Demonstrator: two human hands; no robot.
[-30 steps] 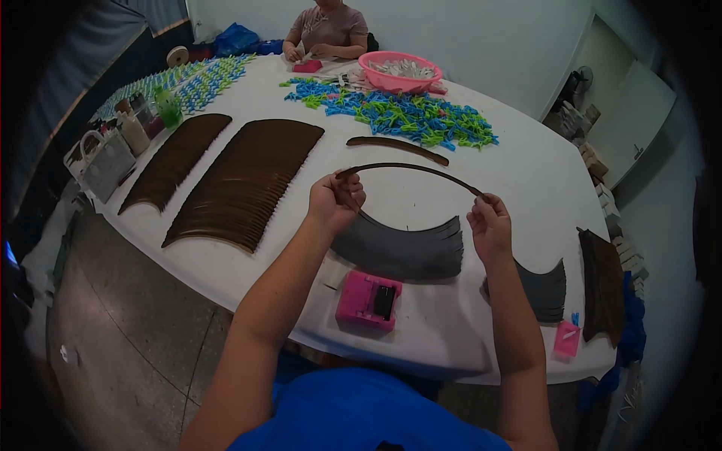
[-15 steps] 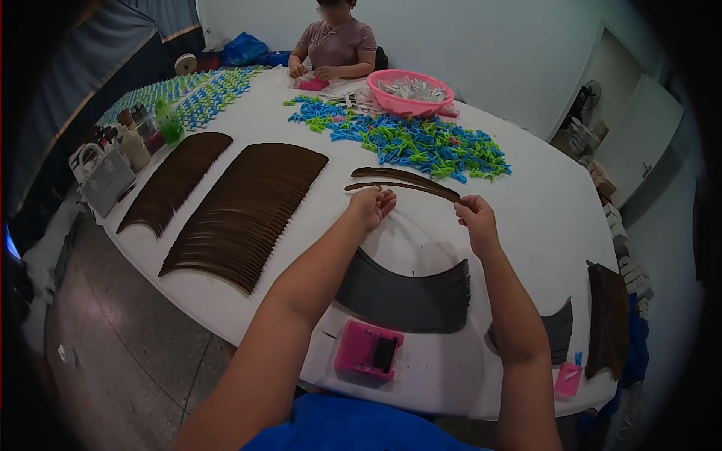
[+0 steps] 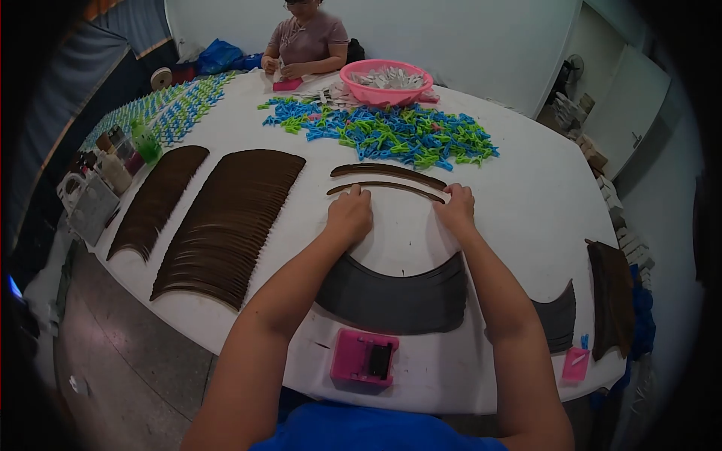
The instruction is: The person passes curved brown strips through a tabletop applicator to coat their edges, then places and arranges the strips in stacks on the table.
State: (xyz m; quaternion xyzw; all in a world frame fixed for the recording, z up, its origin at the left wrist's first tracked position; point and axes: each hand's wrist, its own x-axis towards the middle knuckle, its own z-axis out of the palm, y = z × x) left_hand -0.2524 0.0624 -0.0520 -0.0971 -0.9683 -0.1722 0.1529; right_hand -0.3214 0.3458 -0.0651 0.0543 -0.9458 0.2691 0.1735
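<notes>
Two thin, curved brown strips lie one beyond the other in the middle of the table. The nearer curved brown strip (image 3: 395,187) has my hands at its two ends. My left hand (image 3: 350,215) is closed, fingertips at the strip's left part. At the right end, my right hand (image 3: 456,208) pinches the same strip between thumb and fingers. The farther curved strip (image 3: 387,174) rests just beyond, its right end close to my right fingertips. Below my hands is a fanned stack of dark grey curved pieces (image 3: 395,297).
Fanned brown strips (image 3: 226,218) cover the left side, beside another brown row (image 3: 162,195). Blue and green clips (image 3: 406,135) are heaped ahead, below a pink basin (image 3: 385,94). A pink tape dispenser (image 3: 353,357) stands near the front edge. Another person (image 3: 308,41) sits across the table.
My left hand has turned from palm-up, with loose fingers, to closed at the nearer strip. My right hand stays at the right end. The camera view has shifted slightly.
</notes>
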